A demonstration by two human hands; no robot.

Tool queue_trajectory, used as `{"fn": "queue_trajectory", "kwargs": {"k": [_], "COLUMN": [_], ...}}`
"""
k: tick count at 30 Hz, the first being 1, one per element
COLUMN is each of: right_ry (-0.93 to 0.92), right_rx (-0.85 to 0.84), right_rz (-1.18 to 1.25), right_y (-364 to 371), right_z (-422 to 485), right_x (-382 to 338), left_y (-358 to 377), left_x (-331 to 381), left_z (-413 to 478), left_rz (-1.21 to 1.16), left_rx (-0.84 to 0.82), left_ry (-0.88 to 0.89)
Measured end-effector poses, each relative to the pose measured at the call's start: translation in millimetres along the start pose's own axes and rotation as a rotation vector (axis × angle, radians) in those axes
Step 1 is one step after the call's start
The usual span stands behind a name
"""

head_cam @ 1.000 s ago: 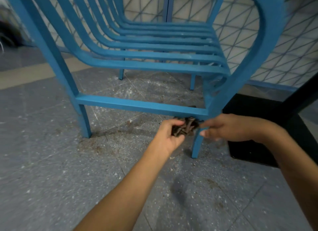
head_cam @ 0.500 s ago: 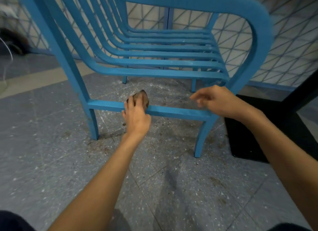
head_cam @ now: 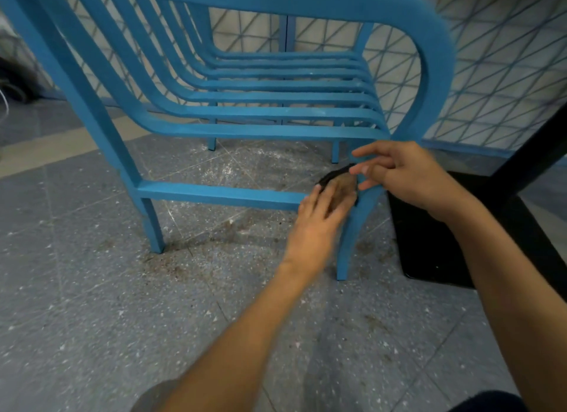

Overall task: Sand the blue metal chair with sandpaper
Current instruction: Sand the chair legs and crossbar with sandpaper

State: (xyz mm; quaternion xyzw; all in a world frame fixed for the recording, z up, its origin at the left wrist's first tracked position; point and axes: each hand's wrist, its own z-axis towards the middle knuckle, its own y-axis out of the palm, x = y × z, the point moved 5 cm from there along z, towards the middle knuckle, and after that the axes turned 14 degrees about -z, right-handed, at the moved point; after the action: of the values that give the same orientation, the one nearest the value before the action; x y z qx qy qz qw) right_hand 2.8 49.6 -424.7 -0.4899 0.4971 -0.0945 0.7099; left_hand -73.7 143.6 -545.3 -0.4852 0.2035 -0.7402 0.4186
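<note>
A grey speckled floor (head_cam: 92,304) is seen, dusted with brown and white grit beneath the blue metal chair (head_cam: 276,114), which is stood on it in front of a wire mesh panel (head_cam: 506,74). A black block (head_cam: 429,243) is set on the floor just beside the chair's right side. Both hands are held at the joint where the lower crossbar (head_cam: 214,193) meets the near right leg (head_cam: 349,243). The right hand (head_cam: 405,175) is kept loosely spread with nothing in it, its fingertips (head_cam: 357,169) at the leg just above the joint. The left hand (head_cam: 319,221), blurred, is laid with fairly straight fingers on the sandpaper (head_cam: 339,186). This 1 crumpled brown piece is pressed against the crossbar's right end.
</note>
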Motion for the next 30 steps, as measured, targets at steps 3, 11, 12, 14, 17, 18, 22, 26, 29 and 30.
{"fn": "queue_trajectory", "kwargs": {"k": [3,11,12,14,17,18,22,26,29,30], "right_ry": [-0.005,0.035,0.04,0.034,0.009,-0.008,-0.049,0.135,0.364,0.41], "right_rx": [0.009,0.057,0.048,0.04,0.017,-0.006,-0.088,-0.152,-0.311,-0.349], "right_rz": [0.002,-0.15,-0.179,-0.227,-0.274,-0.29,-0.323,-0.1,0.307,0.441], "right_y": [-2,19,21,26,41,48,92,155,204,215], "right_z": [0,4,3,2,4,5,19,38,38,37], "right_x": [7,3,0,-7,-23,-31,-62,-87,-117,-128], "left_y": [-37,16,21,15,-17,-31,-91,-141,-169,-174], "left_x": [-48,16,22,15,-16,-33,-108,-147,-148,-147], "left_z": [-19,17,16,12,-7,-13,-32,-46,-48,-51], "left_rz": [0.049,0.072,0.041,0.01,0.162,0.226,0.308,0.151,-0.267,-0.385], "left_rx": [0.024,0.065,0.078,0.028,-0.024,-0.028,-0.057,-0.094,-0.007,0.016], "left_ry": [-0.047,-0.18,-0.154,-0.088,0.136,0.149,0.0,-0.18,-0.295,-0.337]}}
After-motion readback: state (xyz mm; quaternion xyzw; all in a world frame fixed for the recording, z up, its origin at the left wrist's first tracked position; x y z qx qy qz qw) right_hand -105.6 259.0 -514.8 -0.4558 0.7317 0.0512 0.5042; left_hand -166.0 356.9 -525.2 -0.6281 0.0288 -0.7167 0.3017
